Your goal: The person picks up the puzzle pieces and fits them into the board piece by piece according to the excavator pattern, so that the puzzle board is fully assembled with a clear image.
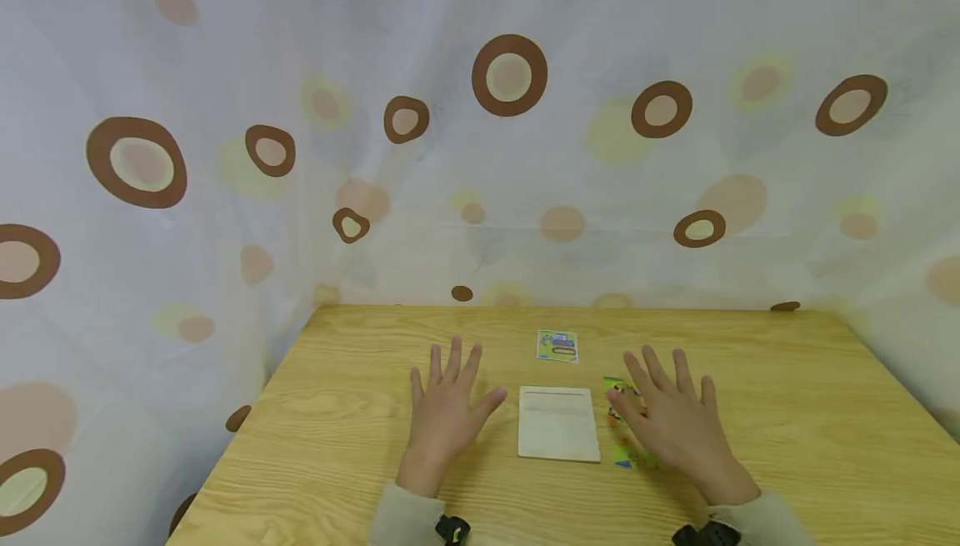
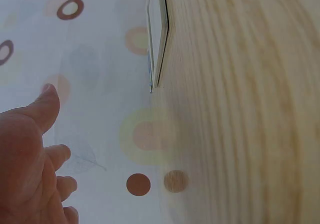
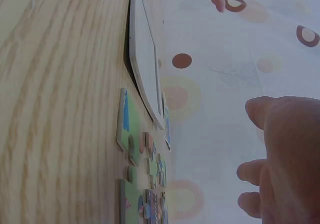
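Both hands hover over the wooden table with fingers spread and nothing held. My left hand [image 1: 446,417] is to the left of a pale square puzzle tray [image 1: 558,428], its thumb pointing toward it. To the tray's right, my right hand [image 1: 678,425] is above several colourful jigsaw pieces [image 1: 624,453] and hides part of them in the head view. In the right wrist view, green puzzle pieces [image 3: 129,124] lie flat beside the raised-rim tray [image 3: 145,49]. Behind the tray lies a small picture card [image 1: 557,346] showing a blue vehicle on green.
The wood-grain table [image 1: 337,446] ends at a patterned cloth [image 1: 420,237] that hangs behind it and at the sides. Dark bands with small devices [image 1: 453,529] are strapped on both wrists, over light sleeves [image 1: 405,517].
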`<state>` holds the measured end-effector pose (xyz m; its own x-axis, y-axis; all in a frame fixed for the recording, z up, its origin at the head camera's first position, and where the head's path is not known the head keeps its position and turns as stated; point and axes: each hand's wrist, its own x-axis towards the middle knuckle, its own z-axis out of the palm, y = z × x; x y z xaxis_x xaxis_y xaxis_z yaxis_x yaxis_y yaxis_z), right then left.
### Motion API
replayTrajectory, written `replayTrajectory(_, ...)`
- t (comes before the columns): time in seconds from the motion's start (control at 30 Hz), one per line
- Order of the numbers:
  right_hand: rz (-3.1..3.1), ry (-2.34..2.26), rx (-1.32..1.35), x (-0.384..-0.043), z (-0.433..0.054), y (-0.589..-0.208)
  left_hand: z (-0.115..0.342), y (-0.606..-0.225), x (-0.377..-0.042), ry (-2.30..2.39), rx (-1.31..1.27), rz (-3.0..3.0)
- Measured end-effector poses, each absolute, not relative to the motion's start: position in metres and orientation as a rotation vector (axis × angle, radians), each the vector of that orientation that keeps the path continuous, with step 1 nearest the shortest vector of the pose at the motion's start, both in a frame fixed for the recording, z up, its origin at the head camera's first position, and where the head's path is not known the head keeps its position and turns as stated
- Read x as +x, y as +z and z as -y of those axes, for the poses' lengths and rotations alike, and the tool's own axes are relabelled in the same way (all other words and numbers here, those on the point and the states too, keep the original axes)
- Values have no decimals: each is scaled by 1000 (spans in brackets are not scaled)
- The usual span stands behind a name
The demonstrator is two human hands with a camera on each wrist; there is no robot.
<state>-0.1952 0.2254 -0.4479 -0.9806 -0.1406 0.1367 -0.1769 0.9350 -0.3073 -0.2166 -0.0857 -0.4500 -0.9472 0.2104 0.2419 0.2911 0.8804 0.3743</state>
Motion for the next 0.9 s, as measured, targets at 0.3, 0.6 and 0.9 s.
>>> replayTrajectory(0.3, 2893, 459, 277, -199, -222, -447, 82, -446, -217, -652, -446, 2861)
replayTrajectory(0.6, 2759, 544, 419, -211, -220, -444, 77, -443, -221, -786, -518, 2823)
replayTrajectory(0.9, 2762, 712, 410, -222, -223, -445, 75, -450, -231, -1000, -578, 2812)
